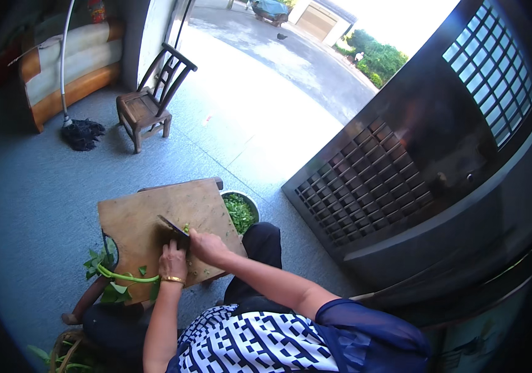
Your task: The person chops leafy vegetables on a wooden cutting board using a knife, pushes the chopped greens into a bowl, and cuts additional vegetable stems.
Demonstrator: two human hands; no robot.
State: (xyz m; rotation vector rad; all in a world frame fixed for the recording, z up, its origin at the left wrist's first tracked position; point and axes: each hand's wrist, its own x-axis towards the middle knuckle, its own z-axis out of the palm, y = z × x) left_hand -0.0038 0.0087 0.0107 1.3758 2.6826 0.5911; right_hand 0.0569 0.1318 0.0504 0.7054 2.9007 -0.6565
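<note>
My right hand (pixel 206 246) grips the handle of a kitchen knife (pixel 172 225), its blade resting over the wooden cutting board (pixel 144 210). Beside the blade, my left hand (pixel 172 263) presses down on the board, on the leafy green stalks (pixel 128 277). The stalks stick out past my wrist to the left, their leaves hanging over the board's near left edge. What lies under my left fingers is hidden. Small chopped green pieces (pixel 186 228) lie by the knife, and more bits are scattered on the board's right part.
A metal basin of chopped greens (pixel 240 213) stands on the floor just beyond the board's right edge. A basket (pixel 67 349) with more greens is at the lower left. Farther off are a wooden chair (pixel 147 105), a mop (pixel 82 133) and an open dark door (pixel 387 163).
</note>
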